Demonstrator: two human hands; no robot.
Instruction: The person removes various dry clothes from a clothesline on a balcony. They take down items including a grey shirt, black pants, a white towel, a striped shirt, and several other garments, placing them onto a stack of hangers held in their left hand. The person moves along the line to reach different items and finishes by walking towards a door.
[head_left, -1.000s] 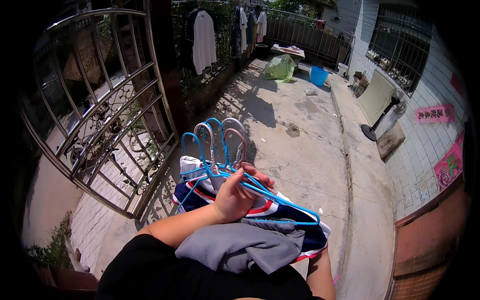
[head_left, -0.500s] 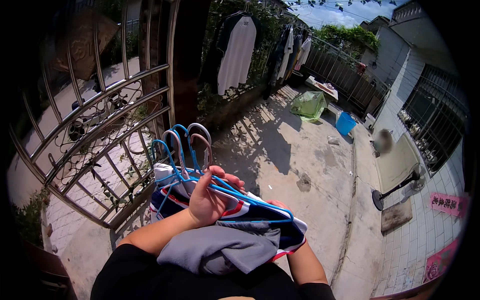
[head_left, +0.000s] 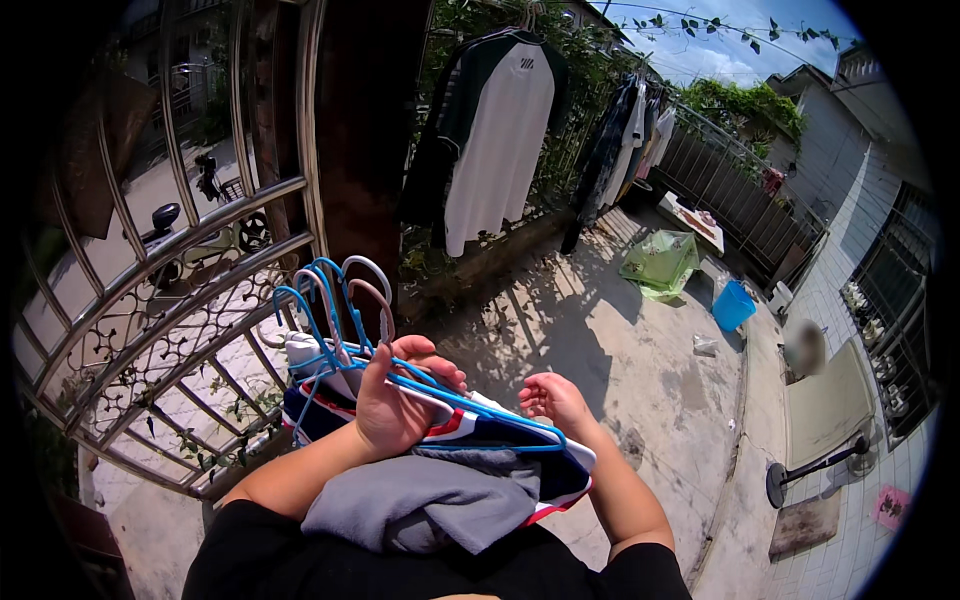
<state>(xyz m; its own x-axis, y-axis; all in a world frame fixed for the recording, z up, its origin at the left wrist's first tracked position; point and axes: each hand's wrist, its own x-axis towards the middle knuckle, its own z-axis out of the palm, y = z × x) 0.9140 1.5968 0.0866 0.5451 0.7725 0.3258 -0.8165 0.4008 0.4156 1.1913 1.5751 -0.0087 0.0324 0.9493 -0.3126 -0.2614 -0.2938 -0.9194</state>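
My left hand [head_left: 395,405] is closed round a bunch of clothes hangers [head_left: 495,408], blue, white and pinkish, their hooks fanned up and to the left. On these hangers is a navy garment [head_left: 490,432] with white and red trim, and some white cloth shows at the left end. A grey cloth [head_left: 420,500] is draped over the bundle against my body, below the left wrist. My right hand [head_left: 555,400] is raised just beyond the bundle's right part, apart from it. Its fingers are loosely bent, with nothing visible in them.
A metal gate [head_left: 200,240] stands close on the left. Ahead, a white shirt with dark sleeves [head_left: 500,135] and more clothes [head_left: 630,130] hang along a fence. Farther right are a green translucent cover [head_left: 660,262], a blue bucket [head_left: 733,306], a fan [head_left: 815,470] and a beige panel [head_left: 825,405].
My right hand has come out from behind the garment and risen clear of it. The view has shifted left, bringing the hanging shirt nearer. My left hand keeps its hold on the hangers.
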